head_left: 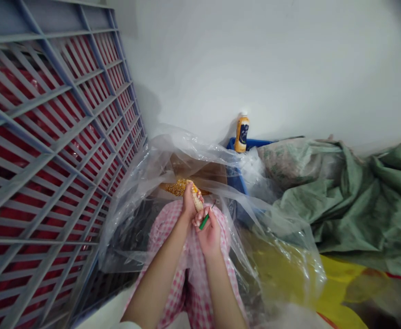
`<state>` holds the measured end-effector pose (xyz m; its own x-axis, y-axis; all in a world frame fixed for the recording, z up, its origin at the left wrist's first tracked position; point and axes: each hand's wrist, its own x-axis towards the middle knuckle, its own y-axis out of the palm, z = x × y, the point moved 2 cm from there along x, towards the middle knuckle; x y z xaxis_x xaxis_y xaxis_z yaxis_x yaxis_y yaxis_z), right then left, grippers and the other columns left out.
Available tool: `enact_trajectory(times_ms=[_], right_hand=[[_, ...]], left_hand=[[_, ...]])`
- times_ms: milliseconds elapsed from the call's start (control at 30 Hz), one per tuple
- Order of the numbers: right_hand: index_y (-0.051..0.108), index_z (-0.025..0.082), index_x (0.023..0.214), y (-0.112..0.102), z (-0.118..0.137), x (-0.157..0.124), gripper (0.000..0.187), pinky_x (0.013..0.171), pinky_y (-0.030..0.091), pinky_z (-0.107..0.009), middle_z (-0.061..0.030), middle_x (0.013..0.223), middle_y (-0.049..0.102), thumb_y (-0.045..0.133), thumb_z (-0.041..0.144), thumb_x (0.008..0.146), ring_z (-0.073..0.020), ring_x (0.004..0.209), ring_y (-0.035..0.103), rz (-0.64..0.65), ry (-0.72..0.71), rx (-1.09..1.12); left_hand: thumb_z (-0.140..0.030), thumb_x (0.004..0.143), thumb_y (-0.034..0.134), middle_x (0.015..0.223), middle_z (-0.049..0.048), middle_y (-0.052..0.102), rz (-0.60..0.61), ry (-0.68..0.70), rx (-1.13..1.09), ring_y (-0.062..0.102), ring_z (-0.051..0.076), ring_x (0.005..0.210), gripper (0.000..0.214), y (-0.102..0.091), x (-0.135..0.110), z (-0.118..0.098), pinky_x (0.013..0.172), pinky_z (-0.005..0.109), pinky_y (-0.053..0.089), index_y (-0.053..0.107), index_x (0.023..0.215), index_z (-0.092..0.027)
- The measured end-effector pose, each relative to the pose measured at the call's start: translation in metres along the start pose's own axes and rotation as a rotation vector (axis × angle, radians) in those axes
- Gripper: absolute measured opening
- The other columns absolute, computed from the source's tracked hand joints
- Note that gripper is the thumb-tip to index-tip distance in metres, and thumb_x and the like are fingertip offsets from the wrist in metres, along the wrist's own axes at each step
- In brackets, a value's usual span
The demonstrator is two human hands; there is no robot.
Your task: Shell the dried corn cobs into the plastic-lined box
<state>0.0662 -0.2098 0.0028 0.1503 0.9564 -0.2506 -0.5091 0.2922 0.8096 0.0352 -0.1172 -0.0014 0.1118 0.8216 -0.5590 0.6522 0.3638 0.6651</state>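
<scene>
My left hand [188, 202] is closed around a corn cob [197, 200], partly stripped, with yellow kernels left near its upper end. Against the cob's lower end, my right hand [210, 228] grips a small tool with a green handle [204, 221] and a thin dark metal shaft pointing up and right. Just beyond my hands, loose corn kernels [178, 187] lie heaped in a cardboard box [200, 167] lined with clear plastic. Both hands are over my knees in pink checked trousers [173, 219].
A tall grey-blue plastic crate [93, 114] with red contents rises at left. Clear plastic sheeting [131, 205] spreads around my knees. An orange bottle [242, 133] stands by a blue bin [237, 180] against the white wall. Green cloth sacking [351, 201] and yellow bags [340, 278] lie at right.
</scene>
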Motion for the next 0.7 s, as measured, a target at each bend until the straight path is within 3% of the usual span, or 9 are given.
enact_trajectory(times_ms=[233, 700], right_hand=[[0.044, 0.021, 0.067, 0.0006, -0.0002, -0.0002, 0.023, 0.050, 0.039, -0.024, 0.0047, 0.056, 0.049, 0.057, 0.036, 0.077, -0.0094, 0.047, 0.044, 0.005, -0.002, 0.002], [0.047, 0.020, 0.067, 0.0013, -0.0002, -0.0005, 0.020, 0.050, 0.040, -0.022, 0.0046, 0.056, 0.050, 0.058, 0.033, 0.077, -0.0087, 0.047, 0.045, 0.038, 0.005, 0.061]], left_hand=[[-0.077, 0.061, 0.042, 0.038, -0.0019, 0.040, 0.106, 0.017, 0.006, 0.037, 0.009, 0.031, 0.059, 0.0011, -0.0033, -0.0031, 0.034, 0.023, 0.030, 0.041, 0.049, -0.019], [-0.054, 0.065, 0.057, 0.041, -0.0045, 0.041, 0.058, 0.003, 0.003, 0.037, 0.007, 0.033, 0.039, -0.0007, -0.0014, -0.0002, 0.035, 0.020, 0.030, 0.043, 0.057, -0.018]])
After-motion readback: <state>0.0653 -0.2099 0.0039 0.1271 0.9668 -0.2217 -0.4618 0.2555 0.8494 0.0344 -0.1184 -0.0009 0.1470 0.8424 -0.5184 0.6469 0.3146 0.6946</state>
